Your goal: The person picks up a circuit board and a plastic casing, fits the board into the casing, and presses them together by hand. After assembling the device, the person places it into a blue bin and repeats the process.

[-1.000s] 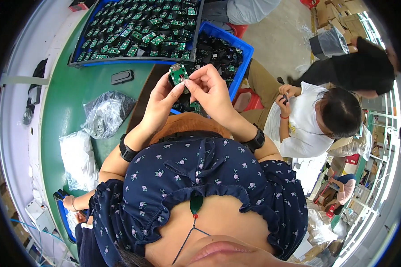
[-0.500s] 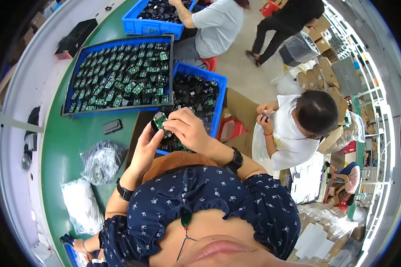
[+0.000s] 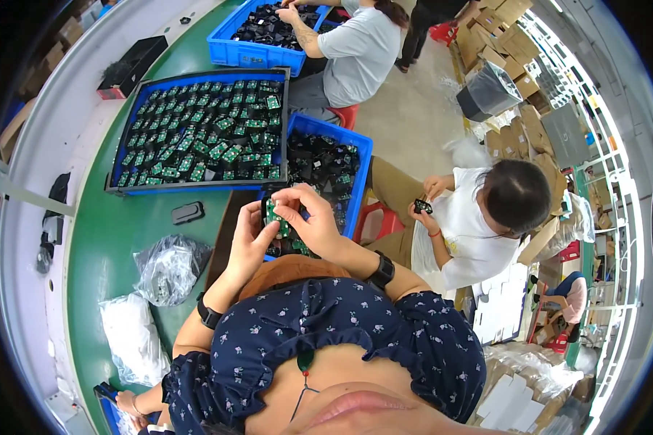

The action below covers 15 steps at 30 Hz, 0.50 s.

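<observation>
A small green circuit board (image 3: 271, 212) is pinched between both my hands, in front of my chest. My left hand (image 3: 249, 243) grips its left side, with thumb and fingers closed around the edge. From the right, my right hand (image 3: 313, 223) presses on it with thumb and fingertips. Whether a black housing sits under the board is hidden by my fingers. Below and beyond my hands stands a blue crate (image 3: 364, 163) of black parts. To its left, a black-framed tray (image 3: 203, 186) holds rows of black parts with green boards.
On the green table (image 3: 98, 254) lie a dark oblong case (image 3: 188, 212), a grey plastic bag (image 3: 170, 270) and a white bag (image 3: 132, 337). A co-worker in white (image 3: 461, 225) sits close on the right, holding a small part. Another blue crate (image 3: 250, 52) and co-worker (image 3: 359, 54) are farther off.
My right hand has curled further over the board, which stays between my hands. The co-worker on the right has lowered the part. A person in black has moved farther away.
</observation>
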Available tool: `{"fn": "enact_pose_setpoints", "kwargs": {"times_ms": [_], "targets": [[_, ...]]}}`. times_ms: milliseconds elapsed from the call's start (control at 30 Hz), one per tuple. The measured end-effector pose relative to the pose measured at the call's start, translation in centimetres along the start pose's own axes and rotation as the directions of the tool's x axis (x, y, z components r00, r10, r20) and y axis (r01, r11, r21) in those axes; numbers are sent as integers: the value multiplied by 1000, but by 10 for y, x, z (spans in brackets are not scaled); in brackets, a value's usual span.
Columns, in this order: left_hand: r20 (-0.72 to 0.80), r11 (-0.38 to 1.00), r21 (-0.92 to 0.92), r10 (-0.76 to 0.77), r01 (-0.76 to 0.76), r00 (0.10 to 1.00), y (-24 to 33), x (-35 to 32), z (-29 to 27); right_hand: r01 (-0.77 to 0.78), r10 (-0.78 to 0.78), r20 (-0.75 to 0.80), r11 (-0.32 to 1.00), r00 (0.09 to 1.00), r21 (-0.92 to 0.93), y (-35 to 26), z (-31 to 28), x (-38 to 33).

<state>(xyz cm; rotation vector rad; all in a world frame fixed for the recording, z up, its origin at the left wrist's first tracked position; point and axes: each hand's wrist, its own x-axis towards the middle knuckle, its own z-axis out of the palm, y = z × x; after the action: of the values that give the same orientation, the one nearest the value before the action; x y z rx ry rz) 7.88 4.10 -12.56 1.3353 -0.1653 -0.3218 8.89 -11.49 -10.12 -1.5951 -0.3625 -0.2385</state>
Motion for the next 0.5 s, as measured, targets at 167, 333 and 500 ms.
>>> {"fn": "enact_pose_setpoints", "kwargs": {"times_ms": [167, 333, 500], "targets": [[-184, 988, 153, 40, -11, 982, 16, 0, 6, 351, -326, 131, 896, 936, -274, 7, -3, 7], [-146, 898, 328, 356, -295, 923, 9, 8, 6, -40, 46, -31, 982, 998, 184, 2, 4, 5], [-166, 942, 253, 267, -221, 949, 24, 4, 9, 4, 3, -33, 979, 999, 203, 11, 10, 5]]}}
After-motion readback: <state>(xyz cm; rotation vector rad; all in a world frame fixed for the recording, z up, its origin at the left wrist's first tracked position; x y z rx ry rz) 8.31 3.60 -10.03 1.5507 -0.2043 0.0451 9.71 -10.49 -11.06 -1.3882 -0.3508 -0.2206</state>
